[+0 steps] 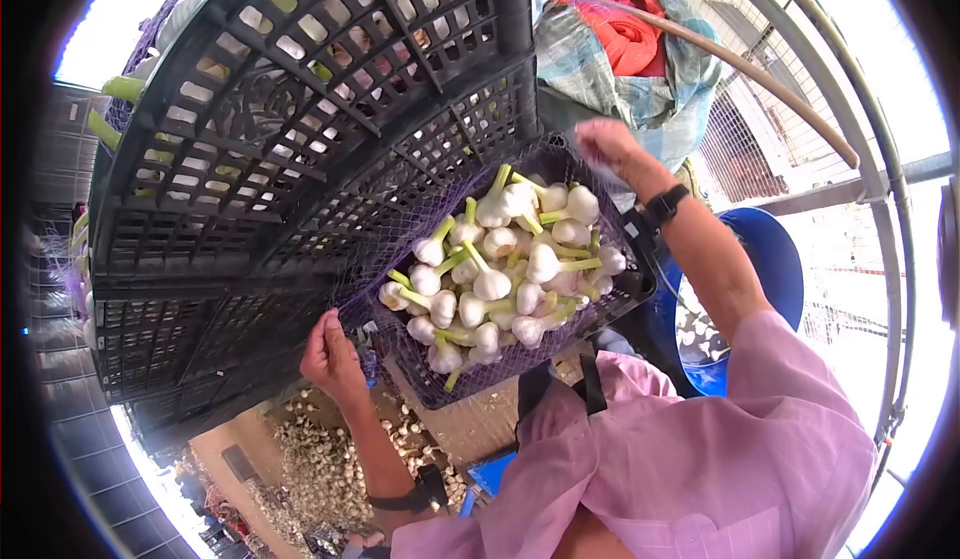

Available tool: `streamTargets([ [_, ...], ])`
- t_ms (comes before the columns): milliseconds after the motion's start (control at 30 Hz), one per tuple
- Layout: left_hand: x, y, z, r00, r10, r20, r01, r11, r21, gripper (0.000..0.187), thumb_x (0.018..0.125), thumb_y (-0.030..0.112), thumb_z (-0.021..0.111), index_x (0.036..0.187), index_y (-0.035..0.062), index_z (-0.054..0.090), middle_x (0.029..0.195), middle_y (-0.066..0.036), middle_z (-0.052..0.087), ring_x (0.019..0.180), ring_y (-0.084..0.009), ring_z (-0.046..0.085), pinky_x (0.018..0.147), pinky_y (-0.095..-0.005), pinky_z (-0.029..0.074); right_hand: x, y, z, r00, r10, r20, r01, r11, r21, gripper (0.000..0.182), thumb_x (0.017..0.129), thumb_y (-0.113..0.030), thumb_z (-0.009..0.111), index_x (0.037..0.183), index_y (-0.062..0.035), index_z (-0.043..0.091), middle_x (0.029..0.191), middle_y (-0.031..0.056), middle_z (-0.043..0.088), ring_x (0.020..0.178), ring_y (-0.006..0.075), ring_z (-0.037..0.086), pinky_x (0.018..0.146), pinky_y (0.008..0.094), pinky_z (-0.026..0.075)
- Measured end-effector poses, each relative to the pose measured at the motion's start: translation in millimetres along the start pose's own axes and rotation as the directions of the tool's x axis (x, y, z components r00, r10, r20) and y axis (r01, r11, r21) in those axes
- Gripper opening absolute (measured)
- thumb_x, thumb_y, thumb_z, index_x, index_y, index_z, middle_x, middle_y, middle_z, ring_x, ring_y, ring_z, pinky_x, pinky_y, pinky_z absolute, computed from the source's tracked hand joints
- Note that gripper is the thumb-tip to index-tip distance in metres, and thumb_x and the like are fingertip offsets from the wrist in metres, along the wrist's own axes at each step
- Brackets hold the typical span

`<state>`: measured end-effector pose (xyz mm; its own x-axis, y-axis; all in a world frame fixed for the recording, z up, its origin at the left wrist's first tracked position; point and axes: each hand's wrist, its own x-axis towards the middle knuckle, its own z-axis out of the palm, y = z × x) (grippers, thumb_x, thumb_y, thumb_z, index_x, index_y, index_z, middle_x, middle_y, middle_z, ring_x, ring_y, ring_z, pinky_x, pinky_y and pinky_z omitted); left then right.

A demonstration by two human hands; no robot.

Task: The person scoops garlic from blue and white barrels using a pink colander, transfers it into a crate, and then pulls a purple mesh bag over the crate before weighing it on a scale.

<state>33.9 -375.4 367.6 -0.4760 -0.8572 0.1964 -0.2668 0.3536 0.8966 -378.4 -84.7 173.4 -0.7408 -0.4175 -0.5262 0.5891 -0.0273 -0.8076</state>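
A black plastic crate (640, 294) in front of me is lined with a purple mesh net (385, 244). Heaped inside the net are many white garlic bulbs (490, 284) with short green stems. My left hand (332, 357) is at the lower left of the crate, its thumb and fingers pinching the edge of the net and pulling it outward. My right hand (605, 144) is beyond the crate's upper right corner. Its fingers are curled closed at the net's edge there, slightly blurred.
Stacked black crates (330, 109) holding more garlic rise close on the left. At right stands a blue barrel (765, 249) with pale scraps inside. A checked sack (625, 109) holds red netting (620, 24), with a wooden pole (740, 64) across it. Loose garlic pieces (330, 459) cover the floor below.
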Motion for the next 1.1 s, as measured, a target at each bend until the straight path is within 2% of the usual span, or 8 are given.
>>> streamTargets([
  [133, -1.2, 3.1, 0.5, 0.993, -0.018, -0.113, 0.018, 1.000, 0.004, 0.020, 0.097, 0.016, 0.063, 0.104, -0.0003, 0.072, 0.055, 0.007, 0.044, 0.045, -0.0007, 0.034, 0.041, -0.0201, 0.023, -30.3, -48.0, 26.6, 0.832, -0.554, -0.023, 0.551, 0.830, -0.090, 0.009, 0.090, -0.012, 0.068, 0.094, -0.0045, 0.072, 0.075, 0.0024, 0.067, 0.067, 0.0090, 0.059, 0.062, 0.0256, 0.049],
  [367, -3.6, -23.8, -35.1, 0.958, -0.060, -0.280, 0.074, 0.997, 0.039, 0.022, 0.097, 0.016, 0.063, 0.105, -0.0014, 0.072, 0.065, 0.005, 0.055, 0.049, -0.0011, 0.037, 0.042, -0.0191, 0.026, -190.4, -15.1, 35.3, 0.445, -0.842, 0.306, 0.776, 0.192, -0.601, 0.018, 0.083, 0.008, 0.063, 0.095, -0.0015, 0.072, 0.086, 0.0098, 0.072, 0.076, 0.0196, 0.068, 0.070, 0.0332, 0.053],
  [567, 7.6, -25.1, -45.0, 0.969, -0.070, -0.237, 0.088, 0.994, 0.066, 0.021, 0.097, 0.017, 0.063, 0.105, 0.0010, 0.073, 0.068, 0.004, 0.058, 0.051, -0.0008, 0.041, 0.043, -0.0184, 0.028, -185.2, -18.5, 12.9, 0.655, -0.741, -0.148, 0.603, 0.631, -0.487, 0.014, 0.089, 0.004, 0.062, 0.098, 0.0008, 0.072, 0.086, 0.0091, 0.073, 0.083, 0.0165, 0.069, 0.079, 0.0273, 0.053],
  [700, 23.9, -46.7, -52.9, 0.968, 0.011, -0.250, 0.015, 0.995, 0.102, 0.021, 0.097, 0.018, 0.065, 0.102, -0.0001, 0.073, 0.068, 0.000, 0.064, 0.053, -0.0037, 0.051, 0.047, -0.0198, 0.042, -187.5, -37.0, 41.0, 0.581, -0.807, 0.110, 0.667, 0.393, -0.633, 0.011, 0.093, 0.001, 0.060, 0.096, 0.0016, 0.072, 0.090, 0.0094, 0.073, 0.083, 0.0144, 0.068, 0.080, 0.0271, 0.053],
  [733, 25.6, -58.1, -68.0, 0.989, -0.105, -0.105, 0.117, 0.986, 0.121, 0.035, 0.099, 0.023, 0.061, 0.126, 0.0006, 0.063, 0.100, -0.013, 0.071, 0.084, -0.0174, 0.068, 0.074, -0.0286, 0.056, -184.9, -36.0, 41.5, 0.623, -0.768, 0.150, 0.652, 0.403, -0.642, 0.013, 0.093, -0.002, 0.062, 0.104, 0.0011, 0.070, 0.100, 0.0102, 0.072, 0.091, 0.0161, 0.068, 0.085, 0.0292, 0.052],
  [833, 5.1, -83.8, -75.4, 0.991, 0.128, -0.049, -0.137, 0.949, -0.285, 0.057, 0.101, 0.027, 0.055, 0.150, 0.0044, 0.035, 0.140, -0.023, 0.051, 0.127, -0.0314, 0.054, 0.108, -0.0427, 0.043, -175.4, -31.2, 17.3, 0.730, -0.675, 0.110, 0.663, 0.660, -0.354, 0.053, 0.090, -0.015, 0.070, 0.138, -0.0026, 0.051, 0.136, 0.0145, 0.057, 0.124, 0.0254, 0.055, 0.104, 0.0378, 0.044],
  [867, 1.4, -101.0, -94.9, 0.981, -0.195, 0.011, 0.179, 0.880, -0.440, 0.079, 0.100, 0.036, 0.056, 0.158, 0.0088, 0.009, 0.158, -0.025, 0.024, 0.146, -0.0367, 0.028, 0.120, -0.0506, 0.021, -173.0, -27.1, -7.3, 0.805, -0.574, 0.147, 0.590, 0.750, -0.299, 0.084, 0.087, -0.028, 0.073, 0.153, -0.0045, 0.027, 0.153, 0.0177, 0.037, 0.140, 0.0321, 0.039, 0.114, 0.0432, 0.032],
  [1100, -64.0, -102.5, -56.6, 0.937, -0.019, 0.348, 0.015, 1.000, 0.013, 0.122, 0.074, 0.046, 0.082, 0.158, 0.0097, 0.002, 0.161, -0.024, 0.016, 0.150, -0.0340, 0.017, 0.121, -0.0442, 0.017, -166.7, 27.5, -50.2, 0.923, -0.307, 0.233, 0.384, 0.781, -0.492, 0.102, 0.081, -0.046, 0.077, 0.153, 0.0031, 0.023, 0.155, 0.0237, 0.032, 0.146, 0.0346, 0.029, 0.119, 0.0430, 0.024],
])
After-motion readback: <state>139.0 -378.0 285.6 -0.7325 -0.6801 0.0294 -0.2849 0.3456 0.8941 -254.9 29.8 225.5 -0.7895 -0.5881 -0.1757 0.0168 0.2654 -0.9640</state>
